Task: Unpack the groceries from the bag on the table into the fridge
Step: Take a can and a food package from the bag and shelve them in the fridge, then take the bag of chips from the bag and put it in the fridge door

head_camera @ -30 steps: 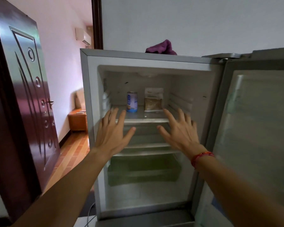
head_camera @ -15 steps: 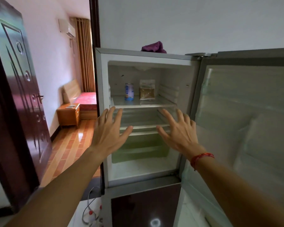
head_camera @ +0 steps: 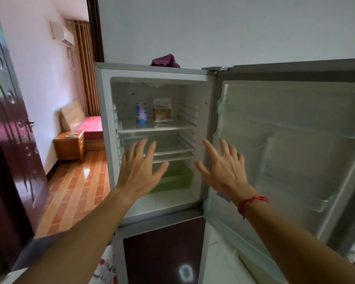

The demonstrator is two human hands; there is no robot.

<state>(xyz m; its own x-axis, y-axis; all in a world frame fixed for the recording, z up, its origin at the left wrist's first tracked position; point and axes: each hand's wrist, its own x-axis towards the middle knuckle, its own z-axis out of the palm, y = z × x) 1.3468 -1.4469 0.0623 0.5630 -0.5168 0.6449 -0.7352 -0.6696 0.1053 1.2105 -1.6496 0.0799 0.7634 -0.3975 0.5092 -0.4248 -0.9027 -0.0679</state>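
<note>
The fridge [head_camera: 106, 111] stands in front of me with its upper door [head_camera: 295, 144] swung wide to the right. On its top glass shelf [head_camera: 158, 128] stand a blue and white can [head_camera: 141, 112] and a clear packet of brown grains [head_camera: 162, 110]. My left hand [head_camera: 138, 171] and my right hand [head_camera: 223, 169] are both held out in front of the fridge opening, fingers spread, holding nothing. The right wrist wears a red string bracelet. The grocery bag and the table are out of view.
A green drawer [head_camera: 176, 177] sits at the bottom of the fridge compartment. The lower fridge door [head_camera: 162, 247] is dark and closed. A purple cloth [head_camera: 165, 60] lies on the fridge top. A dark red room door [head_camera: 10, 140] stands open at left, with a wooden nightstand [head_camera: 69, 145] beyond.
The camera has drawn back from the fridge, so more of the lower door and floor shows. Both hands stay spread and empty, now further from the shelves.
</note>
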